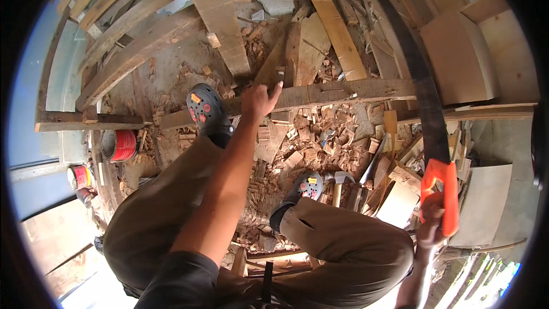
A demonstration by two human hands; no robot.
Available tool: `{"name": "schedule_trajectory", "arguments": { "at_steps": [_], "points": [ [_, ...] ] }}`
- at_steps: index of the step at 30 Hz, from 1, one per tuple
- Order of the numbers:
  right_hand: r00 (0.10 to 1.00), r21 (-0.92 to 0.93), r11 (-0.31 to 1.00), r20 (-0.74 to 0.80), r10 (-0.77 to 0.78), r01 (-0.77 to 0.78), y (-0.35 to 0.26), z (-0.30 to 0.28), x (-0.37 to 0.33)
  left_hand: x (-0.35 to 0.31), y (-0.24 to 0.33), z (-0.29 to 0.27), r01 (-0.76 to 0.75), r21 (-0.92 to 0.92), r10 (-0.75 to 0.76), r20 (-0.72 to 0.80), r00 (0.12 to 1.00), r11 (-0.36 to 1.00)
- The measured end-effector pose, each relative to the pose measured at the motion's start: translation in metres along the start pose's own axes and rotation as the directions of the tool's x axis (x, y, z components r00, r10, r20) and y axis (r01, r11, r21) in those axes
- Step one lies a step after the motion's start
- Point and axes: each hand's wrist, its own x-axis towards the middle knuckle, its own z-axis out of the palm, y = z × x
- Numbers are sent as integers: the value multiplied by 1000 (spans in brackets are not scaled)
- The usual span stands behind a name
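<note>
My right hand [430,223] is wrapped around the orange handle of a handsaw [426,88] at the right. Its long dark blade points away from me, and part of it passes over the right end of a rough wooden beam [343,90]. My left hand [260,102] is on this beam near the middle of the view, fingers curled over it and thumb sticking out to the right. My left foot, in a dark clog [207,109], is at the beam's left part. The far side of the left fingers is hidden.
Wood chips [311,137] cover the floor. A hammer [338,187] lies beside my right clog [304,186], near a chisel [390,123] with a wooden handle. Long planks [334,28] lean beyond the beam. Red cans [121,145] stand left; plywood boxes [457,51] stand right.
</note>
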Motion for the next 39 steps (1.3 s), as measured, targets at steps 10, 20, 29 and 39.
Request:
{"name": "schedule_trajectory", "arguments": {
  "at_steps": [10,20,29,39],
  "points": [
    [960,112,954,59,273,-278,-34,177,-88,0,2,4,16,3,-16,77,997,1000],
    [928,173,912,92,362,-373,24,231,-137,-1,3,1,29,-85,-26,37,999,996],
    [933,22,938,113,342,-346,0,205,-129,9,3,2,171,-88,-159,131,978,981],
    [954,-194,965,204,218,-179,27,235,-92,11,0,3,136,40,-140,133,981,990]
  ]
}}
